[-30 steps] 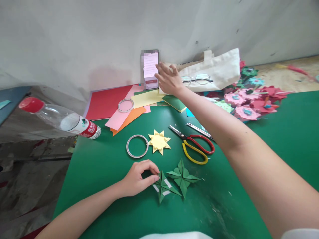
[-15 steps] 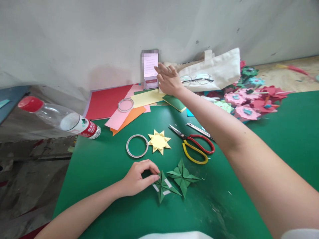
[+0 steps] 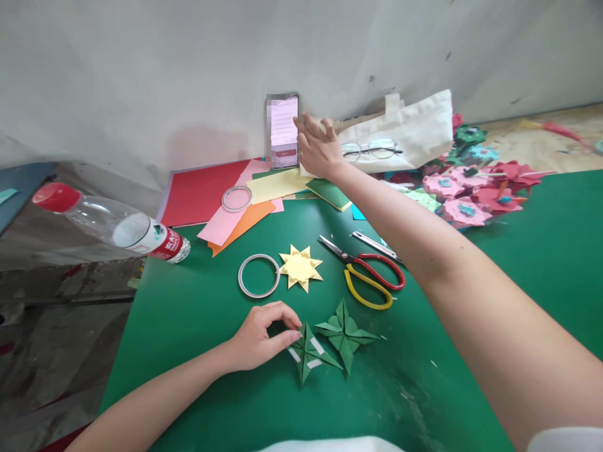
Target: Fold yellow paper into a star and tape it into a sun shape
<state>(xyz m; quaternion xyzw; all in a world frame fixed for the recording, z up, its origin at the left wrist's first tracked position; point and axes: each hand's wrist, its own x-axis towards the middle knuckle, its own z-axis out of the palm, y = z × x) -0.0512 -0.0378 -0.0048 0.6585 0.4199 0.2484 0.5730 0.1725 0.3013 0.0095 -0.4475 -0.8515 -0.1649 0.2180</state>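
My left hand (image 3: pixel 261 336) pinches the edge of a green folded paper star (image 3: pixel 308 355) on the green table (image 3: pixel 198 326). A second green paper star (image 3: pixel 346 333) lies touching it on the right. My right hand (image 3: pixel 318 147) reaches far across the table with fingers spread, touching the screen of a phone (image 3: pixel 281 130) that leans upright against the wall. A yellow paper star (image 3: pixel 300 268) lies mid-table beside a tape ring (image 3: pixel 259 275).
Red and yellow scissors (image 3: pixel 370 276) lie right of the yellow star. Coloured paper sheets (image 3: pixel 221 201) and a second tape ring (image 3: pixel 237 198) lie near the wall. A plastic bottle (image 3: pixel 117 227) lies at the left edge. Glasses (image 3: pixel 372 149) rest on a cloth bag (image 3: pixel 409 135); paper flowers (image 3: pixel 466 194) pile at right.
My right hand's fingers shifted slightly on the phone screen. My left hand and the green stars stayed put.
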